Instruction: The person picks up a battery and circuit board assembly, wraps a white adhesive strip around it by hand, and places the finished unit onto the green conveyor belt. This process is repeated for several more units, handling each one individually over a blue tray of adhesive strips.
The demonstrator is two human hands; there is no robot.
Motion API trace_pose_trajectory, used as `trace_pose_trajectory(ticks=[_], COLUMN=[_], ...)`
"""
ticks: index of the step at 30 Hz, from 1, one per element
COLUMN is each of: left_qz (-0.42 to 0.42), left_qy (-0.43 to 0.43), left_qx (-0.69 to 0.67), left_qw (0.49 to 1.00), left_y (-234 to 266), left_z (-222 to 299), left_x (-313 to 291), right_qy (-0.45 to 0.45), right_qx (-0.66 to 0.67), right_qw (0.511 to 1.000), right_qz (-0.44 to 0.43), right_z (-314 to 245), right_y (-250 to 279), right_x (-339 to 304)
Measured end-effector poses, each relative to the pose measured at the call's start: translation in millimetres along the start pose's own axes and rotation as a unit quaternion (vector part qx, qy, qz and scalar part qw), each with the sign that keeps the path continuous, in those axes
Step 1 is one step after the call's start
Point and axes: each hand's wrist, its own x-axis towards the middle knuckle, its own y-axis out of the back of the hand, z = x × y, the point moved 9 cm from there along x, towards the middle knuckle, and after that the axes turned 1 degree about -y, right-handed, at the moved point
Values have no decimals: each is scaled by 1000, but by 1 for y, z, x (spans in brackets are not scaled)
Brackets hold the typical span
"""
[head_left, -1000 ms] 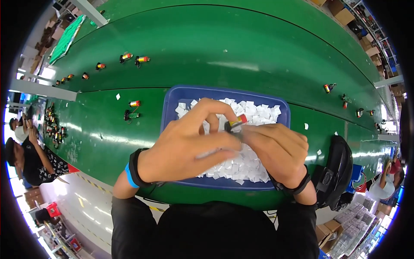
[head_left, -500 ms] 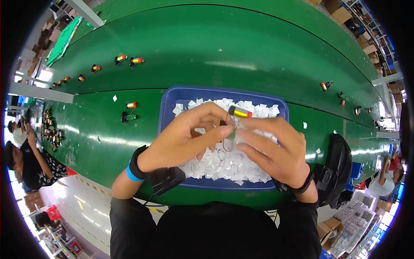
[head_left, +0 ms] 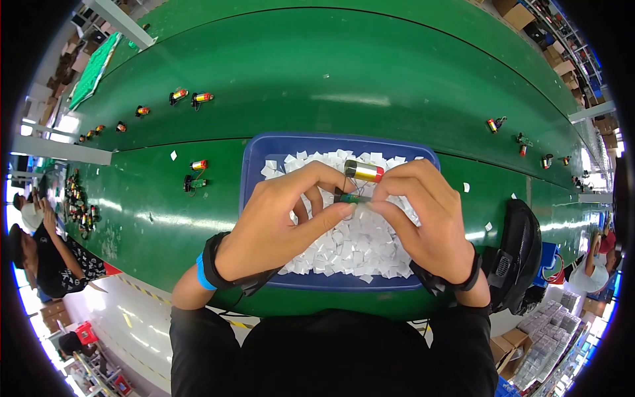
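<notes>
Over a blue tray (head_left: 254, 173) heaped with white paper squares (head_left: 357, 248), the left hand (head_left: 278, 228) and right hand (head_left: 430, 221) — fingers pinched shut — grip a gold cylinder (head_left: 363, 171) with a small green board (head_left: 349, 196).

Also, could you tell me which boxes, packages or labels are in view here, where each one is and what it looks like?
White paper slips: small squares heaped in the blue tray, under both hands.
Brown cartons: stacked at the far upper right, beyond the green belt.
Pale boxes: stacked in rows at the lower right, by the floor.
Nothing that looks like a screen or sign can be made out.
</notes>
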Motion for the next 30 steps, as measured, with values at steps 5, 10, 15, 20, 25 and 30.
trace_pose_trajectory(ticks=[5, 10, 15, 20, 25, 30], left_qz=[30, 25, -9, -24, -31, -120], left_qy=[6, -27, -79, -22, 3, 113], left_qx=[41, 52, 48, 26, -14, -327], left_qw=[999, 998, 996, 999, 999, 930], left_y=[8, 3, -10, -11, -15, -27], left_z=[-2, 6, 16, 12, -8, -31], left_x=[5, 1, 0, 2, -2, 4], right_qy=[-35, -211, -130, -40, -5, 120], right_qx=[80, 235, 119, 124, 119, 68], right_qw=[995, 948, 984, 991, 993, 990], right_qz=[-39, -38, 17, -16, -19, -31], right_z=[11, 28, 17, 10, 0, -14], right_y=[6, 4, 9, 2, 0, -2], right_x=[-3, -10, -3, -5, -2, -4])
